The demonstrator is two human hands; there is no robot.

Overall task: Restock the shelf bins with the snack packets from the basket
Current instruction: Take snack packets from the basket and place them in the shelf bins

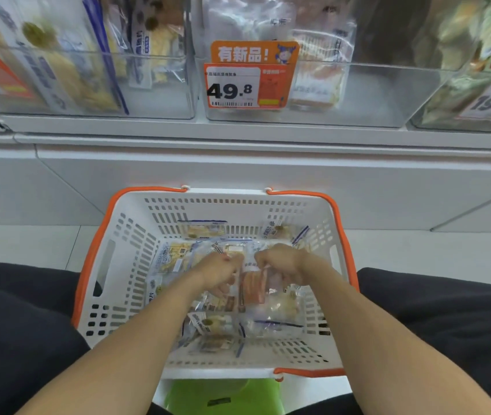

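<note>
Your left hand [219, 272] curls onto a clear packet [251, 287] with an orange-pink snack, low in the middle of the frame inside the basket [136, 235]. Your right hand [280, 265] grips its other side. The bins [367, 94] run across the top.

The basket [136, 244] is matt white plastic pierced with slots, its rim and handles [338, 223] smooth orange plastic. The snack packets [175, 259] in it are clear, glossy film, crinkled and catching the light. The shelf bins [373, 97] are transparent hard plastic with a smooth, slightly hazy sheen. The price card [232, 86] looks like printed paper or card, glossy. The shelf ledge [238, 136] is smooth matt white. The floor tiles [22, 244] are pale and faintly glossy
</note>
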